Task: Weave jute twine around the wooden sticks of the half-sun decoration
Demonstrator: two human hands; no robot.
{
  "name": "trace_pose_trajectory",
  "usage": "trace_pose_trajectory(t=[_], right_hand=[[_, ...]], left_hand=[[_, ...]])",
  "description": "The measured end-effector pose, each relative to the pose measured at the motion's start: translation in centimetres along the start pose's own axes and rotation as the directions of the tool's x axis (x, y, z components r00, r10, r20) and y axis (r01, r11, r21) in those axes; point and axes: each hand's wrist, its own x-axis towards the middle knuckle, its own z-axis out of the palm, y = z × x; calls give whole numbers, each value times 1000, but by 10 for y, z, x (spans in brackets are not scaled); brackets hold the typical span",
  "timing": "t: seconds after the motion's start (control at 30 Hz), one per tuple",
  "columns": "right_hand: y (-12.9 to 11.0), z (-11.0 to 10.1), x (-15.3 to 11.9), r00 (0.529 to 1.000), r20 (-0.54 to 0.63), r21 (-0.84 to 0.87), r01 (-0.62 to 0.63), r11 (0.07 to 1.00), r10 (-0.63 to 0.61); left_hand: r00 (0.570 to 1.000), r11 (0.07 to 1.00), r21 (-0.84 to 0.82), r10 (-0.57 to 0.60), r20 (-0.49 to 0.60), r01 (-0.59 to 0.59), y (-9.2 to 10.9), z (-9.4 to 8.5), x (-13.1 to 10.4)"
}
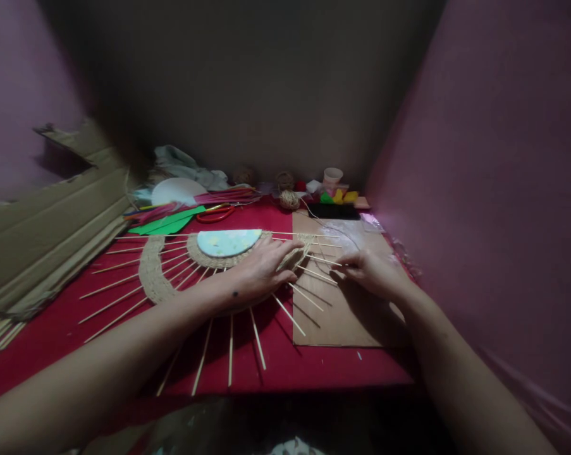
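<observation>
A half-round woven piece with thin sticks fanning out lies on the red cloth. Its light-blue half disc (pixel 229 242) is at the centre, and a wide outer woven band (pixel 154 272) crosses the sticks. My left hand (pixel 266 262) rests over the right part of the weave, thumb and fingers around the outer band and partly hiding it. At the stick tips on the right, my right hand (pixel 368 272) has its fingers closed, pinching near the end of a stick. A thin cord (pixel 320 222) runs from a twine ball (pixel 289 200) toward the right side of the piece.
A brown board (pixel 313 332) lies under the right side. Behind are red-handled scissors (pixel 215 213), green sheets (pixel 169 222), a black flat object (pixel 335 210) and a cup (pixel 333 176). Folded cardboard (pixel 90 208) stands at left; a pink wall (pixel 498 177) borders the right.
</observation>
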Motion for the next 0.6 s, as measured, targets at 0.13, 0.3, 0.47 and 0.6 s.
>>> trace_pose_trajectory(t=[0.13,0.3,0.47,0.6], right_hand=[[-10,3,-4,994,108,91,26,996,-35],[-13,8,-11,971,158,158,155,975,-180],[-15,2,-21,974,62,19,216,976,-217],[-17,-16,-20,969,57,-39,242,970,-240]], left_hand=[[999,1000,-30,9,-35,-10,0,-4,-1],[993,997,-58,36,-114,-43,-3,-6,-1],[990,997,-47,62,-127,-68,-8,-2,1],[994,998,-37,46,-102,-50,-8,2,2]])
